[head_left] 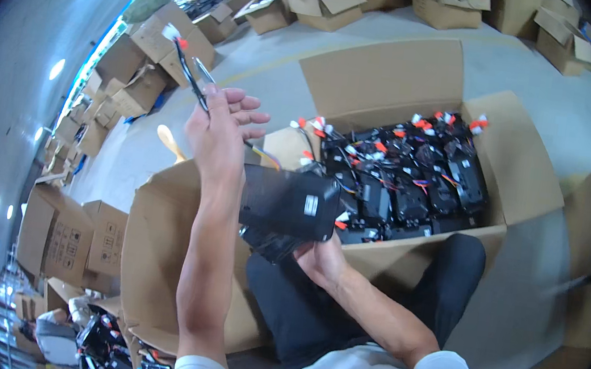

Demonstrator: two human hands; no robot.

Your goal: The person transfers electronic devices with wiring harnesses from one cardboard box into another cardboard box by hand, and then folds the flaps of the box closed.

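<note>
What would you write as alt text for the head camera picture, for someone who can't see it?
Seen from above, a person's right hand holds a black boxy part while the left hand lifts its black cable. In front is an open cardboard box full of similar black parts with wires.

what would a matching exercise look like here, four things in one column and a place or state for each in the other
Things:
1. left hand
2. right hand
3. open cardboard box
4. black module

Places or states:
A. full of black parts with red and white connectors
B. raised, pinching a black cable with a white and red connector at its tip
C. under the module, gripping it from below
D. held over the person's lap, a white label on its side

Pairs: 1-B, 2-C, 3-A, 4-D
</note>
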